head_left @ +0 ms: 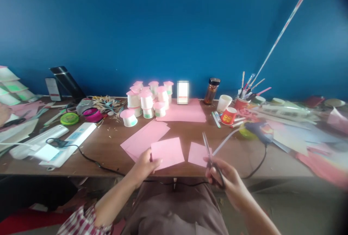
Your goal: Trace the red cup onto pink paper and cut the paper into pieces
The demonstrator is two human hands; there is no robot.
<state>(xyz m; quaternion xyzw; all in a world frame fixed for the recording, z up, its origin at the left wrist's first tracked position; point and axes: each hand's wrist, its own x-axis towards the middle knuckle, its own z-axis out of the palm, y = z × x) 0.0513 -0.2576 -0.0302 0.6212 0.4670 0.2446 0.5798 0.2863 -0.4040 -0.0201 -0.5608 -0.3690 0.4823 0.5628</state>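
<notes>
My left hand (146, 166) pinches the lower left corner of a pink paper sheet (168, 151), thumb on top. In my right hand (224, 177) is a pair of scissors (208, 148), its handles gripped and its narrow blades pointing up and away from me. Beneath the scissors a smaller pink paper piece (196, 152) lies on the table. More pink sheets (145, 139) are stacked just beyond my left hand. The scissors and the held sheet are apart.
Paper cups with pink tops (146, 101) cluster at the back, beside large pink paper (185, 112). Left are power strips (78, 142) and a black cable (95, 162). A glue gun (257, 131), red cup (228, 115) and dark bottle (212, 92) stand right. Another person's hand (4, 113) shows far left.
</notes>
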